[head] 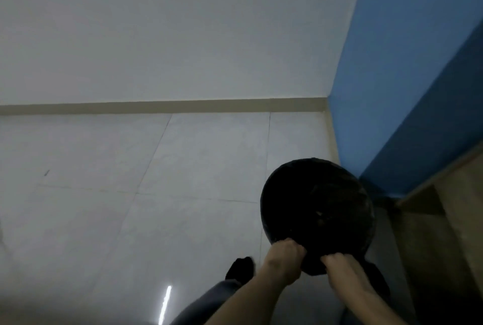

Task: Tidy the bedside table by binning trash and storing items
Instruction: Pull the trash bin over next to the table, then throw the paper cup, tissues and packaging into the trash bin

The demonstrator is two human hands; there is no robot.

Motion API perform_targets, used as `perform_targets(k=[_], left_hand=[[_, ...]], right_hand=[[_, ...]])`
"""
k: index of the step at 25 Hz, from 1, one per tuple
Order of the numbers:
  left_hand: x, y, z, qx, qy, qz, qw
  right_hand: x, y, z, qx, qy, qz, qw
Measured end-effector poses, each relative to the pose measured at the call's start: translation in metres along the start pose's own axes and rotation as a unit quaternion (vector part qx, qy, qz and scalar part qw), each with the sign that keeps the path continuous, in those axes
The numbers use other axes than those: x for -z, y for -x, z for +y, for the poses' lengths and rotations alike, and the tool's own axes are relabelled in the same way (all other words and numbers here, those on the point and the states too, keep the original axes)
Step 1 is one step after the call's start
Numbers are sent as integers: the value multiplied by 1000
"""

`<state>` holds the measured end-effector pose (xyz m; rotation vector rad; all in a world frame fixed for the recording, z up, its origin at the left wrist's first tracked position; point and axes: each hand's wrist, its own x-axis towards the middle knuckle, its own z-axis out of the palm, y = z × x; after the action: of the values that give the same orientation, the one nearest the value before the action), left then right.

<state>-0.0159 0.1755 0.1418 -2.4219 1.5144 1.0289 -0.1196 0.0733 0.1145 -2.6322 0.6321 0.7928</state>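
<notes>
A round bin lined with a black bag (317,201) stands on the pale tiled floor in the room's corner, at the lower right of the head view. My left hand (283,259) grips the bag's near rim with curled fingers. My right hand (342,268) grips the same rim just to the right. The inside of the bin is dark and its contents cannot be made out.
A blue wall (407,63) rises behind the bin. A wooden piece of furniture (449,209) stands right of it. My foot in a black sock (240,268) is on the floor left of the bin. A white wall with a beige skirting (156,107) runs across.
</notes>
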Motion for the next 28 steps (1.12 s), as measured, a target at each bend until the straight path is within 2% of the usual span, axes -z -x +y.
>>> perform_targets(k=[3,6,9,13,15,17,21,25,28], left_hand=[[-6,23,21,0,5,-8,1000],[-4,30,33,0,9,7,1000],[14,26,44,-8,78,79,994],[62,9,97,-62,209,186,958],[78,2,147,-86,280,187,938],[84,0,199,-97,348,143,921],[91,6,283,-88,442,45,892],[87,-1,329,-78,464,33,882],[79,-17,337,-52,465,40,883]], right_hand=[[-21,30,-2,17,-53,34,998],[-13,43,-5,48,-86,60,993],[18,53,-1,14,-156,146,977],[77,98,40,-68,-217,360,905],[95,138,77,-97,-169,489,850],[98,178,111,-134,-111,548,818],[77,213,171,-203,-26,471,858],[49,218,217,-194,-48,433,879],[40,216,230,-173,-8,432,885]])
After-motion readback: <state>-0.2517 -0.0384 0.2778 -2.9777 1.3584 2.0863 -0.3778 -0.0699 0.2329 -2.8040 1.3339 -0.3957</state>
